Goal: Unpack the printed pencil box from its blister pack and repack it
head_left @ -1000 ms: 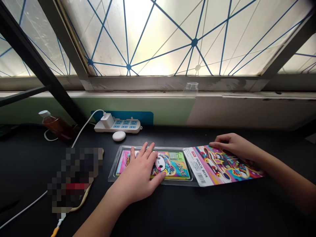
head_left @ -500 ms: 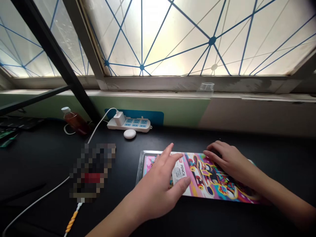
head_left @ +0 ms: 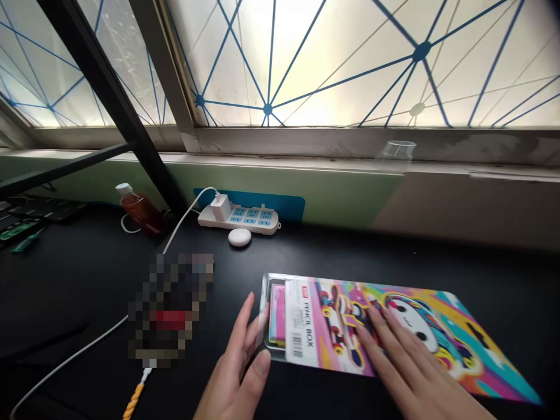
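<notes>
I read the printed card [head_left: 332, 332], marked "PENCIL BOX", as lying over the clear tray [head_left: 265, 309], covering most of it, with its far corner reaching well past the tray on the right. Only a narrow strip of the pink box [head_left: 276, 315] shows at the tray's left end. At this stage the box is seated in the tray and the card is on top; I cannot tell whether card and tray are joined. My right hand [head_left: 420, 373] lies flat on the card, fingers spread and not clamped on anything. My left hand [head_left: 234, 379] stands open just beside the tray's near left corner, thumb and fingers apart, and it is too blurred to confirm contact. This stack rests on a black table [head_left: 65, 350]. To its left sits a pixelated object [head_left: 170, 303], with a white cable [head_left: 79, 344] and an orange twisted cord [head_left: 133, 402] beside it. Farther back are a power strip [head_left: 238, 220] with a charger [head_left: 221, 208], a white puck [head_left: 240, 237], and a brown bottle [head_left: 140, 211]. Green boards [head_left: 24, 228] lie at the far left. Behind these, a green wall [head_left: 324, 192] rises to a sill holding a clear cup [head_left: 396, 153], below a frosted window [head_left: 306, 64] crossed by blue lines.
</notes>
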The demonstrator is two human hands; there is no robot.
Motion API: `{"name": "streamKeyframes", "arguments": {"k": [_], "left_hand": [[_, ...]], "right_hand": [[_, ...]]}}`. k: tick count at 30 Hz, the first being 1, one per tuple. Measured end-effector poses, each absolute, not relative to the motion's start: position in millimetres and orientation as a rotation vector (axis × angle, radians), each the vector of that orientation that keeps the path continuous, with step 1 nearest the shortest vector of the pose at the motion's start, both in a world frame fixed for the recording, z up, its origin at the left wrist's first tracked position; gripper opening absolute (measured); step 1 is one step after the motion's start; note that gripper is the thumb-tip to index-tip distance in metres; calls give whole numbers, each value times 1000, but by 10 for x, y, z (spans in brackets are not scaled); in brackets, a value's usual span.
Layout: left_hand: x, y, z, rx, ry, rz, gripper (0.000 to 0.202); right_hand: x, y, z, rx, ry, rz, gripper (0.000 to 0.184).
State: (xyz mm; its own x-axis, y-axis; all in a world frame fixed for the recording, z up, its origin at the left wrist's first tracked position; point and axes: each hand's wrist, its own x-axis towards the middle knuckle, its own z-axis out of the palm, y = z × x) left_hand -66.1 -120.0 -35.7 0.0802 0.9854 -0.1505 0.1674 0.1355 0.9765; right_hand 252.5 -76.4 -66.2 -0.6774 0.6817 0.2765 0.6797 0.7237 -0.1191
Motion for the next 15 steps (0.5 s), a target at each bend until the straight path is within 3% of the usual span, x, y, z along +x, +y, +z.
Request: {"name": "streamKeyframes", "arguments": {"k": [3, 5, 9, 11, 15], "left_hand": [[-680, -1192, -343, 1373, 1340, 899, 86], [-653, -1198, -348, 1418, 1375, 917, 82], [-535, -1232, -370, 1428, 1607, 999, 66], [-498, -1252, -384, 1437, 1736, 1050, 59], [-532, -1250, -355, 1367, 1730, 1041, 58]], "right_hand": [[2086, -710, -284, -1048, -2716, 166, 121], [1897, -667, -38, -1014, -2744, 295, 117], [2024, -405, 216, -1123, -2762, 647, 78], [2343, -168, 185, -1333, -2538, 580, 59], [3089, 193, -25, -1643, -2081, 213, 64]]}}
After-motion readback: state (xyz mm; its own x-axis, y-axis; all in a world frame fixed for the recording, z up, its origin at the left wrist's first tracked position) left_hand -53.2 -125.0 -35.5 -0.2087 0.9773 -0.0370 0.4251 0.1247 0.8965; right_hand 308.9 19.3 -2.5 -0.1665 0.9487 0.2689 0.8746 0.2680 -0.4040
